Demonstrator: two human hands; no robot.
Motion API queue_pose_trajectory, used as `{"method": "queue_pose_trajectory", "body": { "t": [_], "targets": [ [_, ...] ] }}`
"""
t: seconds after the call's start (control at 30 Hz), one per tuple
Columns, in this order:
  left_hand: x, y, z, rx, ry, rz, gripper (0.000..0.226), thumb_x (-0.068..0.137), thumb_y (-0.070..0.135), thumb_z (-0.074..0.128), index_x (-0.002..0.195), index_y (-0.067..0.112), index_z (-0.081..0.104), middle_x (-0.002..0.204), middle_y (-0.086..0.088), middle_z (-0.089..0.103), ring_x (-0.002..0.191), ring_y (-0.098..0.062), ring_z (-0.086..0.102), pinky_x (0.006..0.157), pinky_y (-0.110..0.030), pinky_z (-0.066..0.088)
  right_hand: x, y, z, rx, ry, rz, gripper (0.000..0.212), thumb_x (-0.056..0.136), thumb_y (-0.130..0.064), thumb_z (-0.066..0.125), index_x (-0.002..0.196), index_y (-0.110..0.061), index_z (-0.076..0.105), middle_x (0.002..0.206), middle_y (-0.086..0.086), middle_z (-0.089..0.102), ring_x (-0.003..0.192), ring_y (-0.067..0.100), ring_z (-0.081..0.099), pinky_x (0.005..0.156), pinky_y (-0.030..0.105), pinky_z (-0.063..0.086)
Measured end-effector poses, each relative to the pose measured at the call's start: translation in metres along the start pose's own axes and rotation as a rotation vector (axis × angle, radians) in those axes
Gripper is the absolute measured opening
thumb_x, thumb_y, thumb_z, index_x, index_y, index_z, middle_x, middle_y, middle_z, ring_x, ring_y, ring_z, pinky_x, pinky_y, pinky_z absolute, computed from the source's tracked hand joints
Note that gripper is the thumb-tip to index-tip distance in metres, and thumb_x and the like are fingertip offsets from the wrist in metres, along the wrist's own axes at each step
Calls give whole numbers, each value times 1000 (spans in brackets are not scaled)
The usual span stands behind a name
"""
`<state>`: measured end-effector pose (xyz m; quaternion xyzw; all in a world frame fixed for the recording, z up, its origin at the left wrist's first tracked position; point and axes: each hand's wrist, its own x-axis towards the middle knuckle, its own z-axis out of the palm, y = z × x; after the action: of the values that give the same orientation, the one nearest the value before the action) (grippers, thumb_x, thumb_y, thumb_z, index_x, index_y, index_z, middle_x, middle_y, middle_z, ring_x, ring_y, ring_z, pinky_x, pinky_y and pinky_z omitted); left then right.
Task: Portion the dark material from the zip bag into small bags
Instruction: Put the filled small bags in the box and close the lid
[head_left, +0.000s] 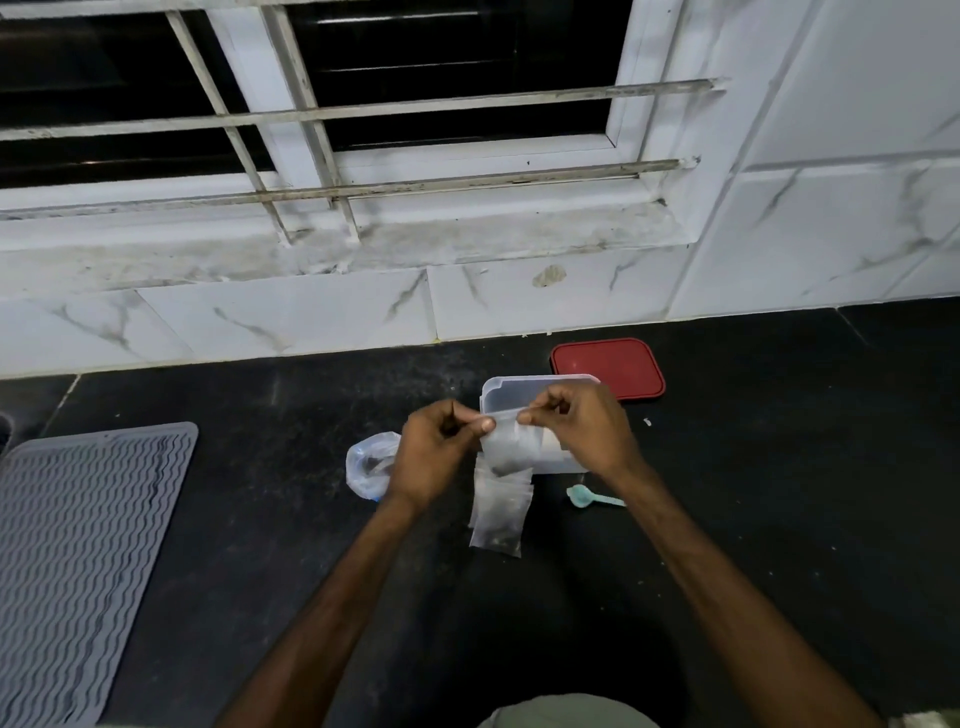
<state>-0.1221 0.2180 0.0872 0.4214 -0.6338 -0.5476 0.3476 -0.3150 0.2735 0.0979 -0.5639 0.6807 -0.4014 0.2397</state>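
Both hands hold one small clear bag (508, 447) above the black counter, with dark material showing at its bottom. My left hand (434, 457) pinches its top left edge and my right hand (582, 431) pinches the top right edge. Below them lie other small clear bags (498, 519) holding dark material. A larger clear zip bag (366, 465) with dark bits lies crumpled to the left, partly hidden by my left hand. A teal spoon (589, 498) lies on the counter to the right.
A clear plastic container (519, 392) stands just behind my hands, and its red lid (608, 366) lies further back near the tiled wall. A grey ribbed mat (78, 561) covers the counter's left side. A barred window is above.
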Motion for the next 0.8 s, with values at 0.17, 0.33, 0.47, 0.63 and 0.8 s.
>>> {"method": "queue_pose_trajectory", "body": {
  "t": [0.17,0.33,0.47,0.63,0.8],
  "targets": [
    [30,1,-3,-12,-82,0,26,81,7,76,105,11,65,99,-10,72,97,-22,69,88,-31,56,34,9,-23,-2,-40,-57,9,80,-22,78,77,-14,74,71,-5,70,68,18,64,65,34,49],
    [14,-35,-16,71,2,-77,18,85,7,72,98,16,64,98,-2,71,95,-16,68,84,-23,54,50,39,-12,-76,-31,19,5,84,-15,74,79,-13,73,69,-6,69,62,7,61,62,28,47],
    [-6,-63,-13,210,-19,-128,15,85,6,72,97,12,64,90,5,70,79,4,63,72,-10,47,62,62,19,-9,-112,164,9,85,-5,73,93,-3,73,84,8,73,73,16,66,66,31,54],
    [-17,-81,-3,295,-54,-193,17,84,14,74,92,25,63,92,6,72,88,-7,68,82,-27,55,71,89,45,3,-246,394,13,87,-3,71,99,2,70,77,7,68,67,19,64,57,25,55],
    [-23,-92,6,410,-96,-287,16,84,29,74,95,31,63,93,12,71,87,-2,67,84,-37,57,66,102,54,-383,-297,380,20,90,-26,69,94,-6,70,93,8,72,92,28,68,79,33,52]
  ]
}}
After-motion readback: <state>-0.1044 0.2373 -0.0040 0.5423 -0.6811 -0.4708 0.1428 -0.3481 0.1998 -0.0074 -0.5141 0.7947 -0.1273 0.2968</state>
